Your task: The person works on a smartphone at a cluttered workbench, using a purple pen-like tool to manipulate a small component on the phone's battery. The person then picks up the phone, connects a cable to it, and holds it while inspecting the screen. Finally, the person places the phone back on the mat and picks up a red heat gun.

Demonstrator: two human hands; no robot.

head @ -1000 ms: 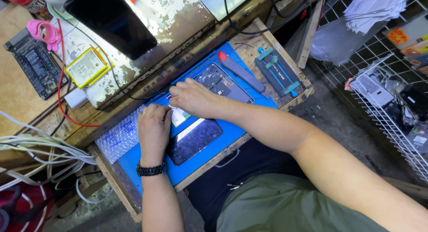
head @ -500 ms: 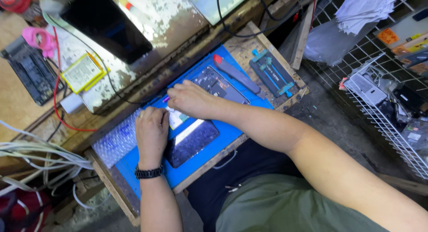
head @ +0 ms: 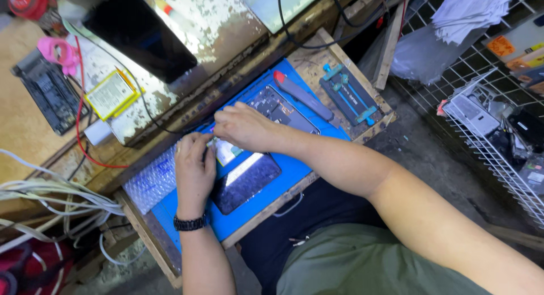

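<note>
1. We saw one left hand lying flat, palm down, on the upper end of a dark phone screen that lay on the blue mat, near the mat's front edge; the hand pressed rather than grasped.
2. One right hand was curled just beyond it, fingertips pinched toward a small pale part at the screen's top; we could not tell whether anything was gripped.
3. We judged the step in hand to be work on the screen's top end, one hand steadying; the next move would call for a fine, steady pinch.
4. Counted on the mat: one screen, one opened phone body at the far edge, one grey tool with a red tip.
5. One blue-clamped holder sat at the workbench's far right corner; one sheet of bubble wrap lay at the mat's left edge.
</note>
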